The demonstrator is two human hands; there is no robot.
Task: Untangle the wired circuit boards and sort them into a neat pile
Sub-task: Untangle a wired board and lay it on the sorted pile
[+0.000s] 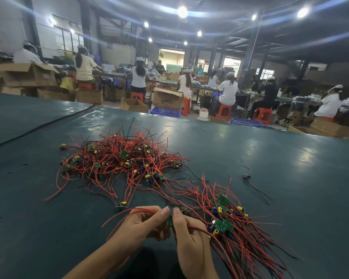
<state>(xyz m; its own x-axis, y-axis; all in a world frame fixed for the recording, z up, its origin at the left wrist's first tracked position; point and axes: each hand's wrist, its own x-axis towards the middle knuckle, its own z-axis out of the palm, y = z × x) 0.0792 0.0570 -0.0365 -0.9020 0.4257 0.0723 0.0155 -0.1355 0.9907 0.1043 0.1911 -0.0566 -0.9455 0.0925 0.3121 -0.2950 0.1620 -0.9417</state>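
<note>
Two hands share one piece low in the centre of the frame. My left hand [143, 221] has its fingers curled round a red wire [117, 217] that arcs out toward the lower left. My right hand [189, 238] pinches the green board [170, 220] between thumb and fingers.

The tangled heap [121, 160] lies mid-frame on the green table [270, 154]. The sorted pile [230, 224] fans out at lower right, right against my right hand, and some of its leads seem to run under my palm. One stray board [247, 175] sits apart at the right.

The main risk, I judge, is snagging. If this wire is looped through a neighbour's lead, a hard pull could drag boards out of the sorted pile and spoil its order. It could also strain the solder joint where the wire meets the board. A loose pinch could drop the board back among the leads.
</note>
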